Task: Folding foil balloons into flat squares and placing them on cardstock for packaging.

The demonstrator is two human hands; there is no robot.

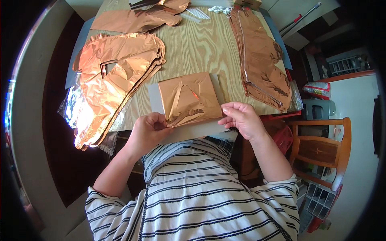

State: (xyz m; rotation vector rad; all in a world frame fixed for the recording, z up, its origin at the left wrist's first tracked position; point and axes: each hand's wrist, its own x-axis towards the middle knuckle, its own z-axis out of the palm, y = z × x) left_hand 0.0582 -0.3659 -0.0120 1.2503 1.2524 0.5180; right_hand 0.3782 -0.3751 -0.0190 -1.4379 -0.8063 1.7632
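Our folded copper foil balloon [191,96]
It lies on grey board [155,98] at our desk's [193,48] edge. Our left hand grip [148,128] pinches its corner; our right hand grip [244,120], we can't tell. Let's smooth folds gently.

along the table's [201,48] near edge, the folded copper foil [189,96] hides most of the grey board [155,98]; whether the right hand [243,120] touches that foil is unclear. at the far edge, cut off above, the white bits [219,9] are too small to identify.
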